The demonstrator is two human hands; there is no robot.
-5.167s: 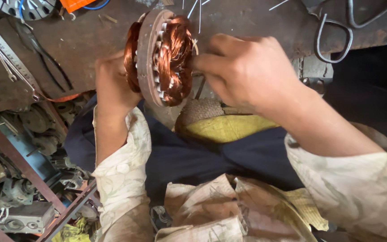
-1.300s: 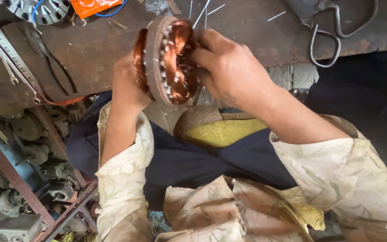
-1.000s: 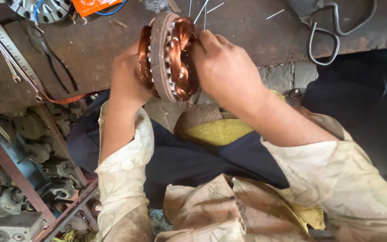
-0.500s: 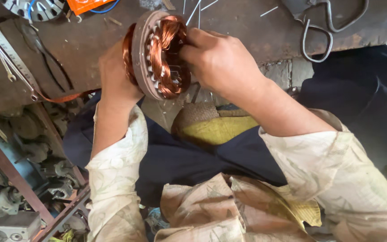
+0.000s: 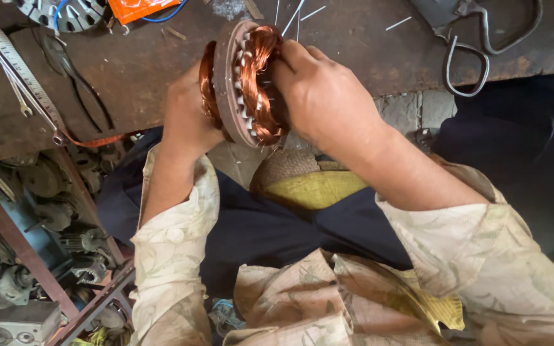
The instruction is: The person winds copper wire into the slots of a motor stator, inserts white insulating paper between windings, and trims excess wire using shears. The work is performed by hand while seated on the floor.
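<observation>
A round motor stator (image 5: 242,83) with shiny copper wire coils stands on edge at the front of a rusty metal workbench (image 5: 360,45). My left hand (image 5: 187,118) grips it from behind, on its left side. My right hand (image 5: 325,93) presses its fingers into the copper windings on the stator's right face. Both forearms wear pale patterned sleeves.
Large metal shears (image 5: 476,38) lie at the back right of the bench. A steel ruler (image 5: 14,70), an orange packet (image 5: 137,8) and another stator (image 5: 59,11) lie at the left. Thin white sticks (image 5: 302,13) lie behind the stator. Motor parts fill a rack (image 5: 27,256) at the lower left.
The stator has been tilted and shifted slightly in my hands. My right fingers have moved over the copper windings. My left hand keeps its hold.
</observation>
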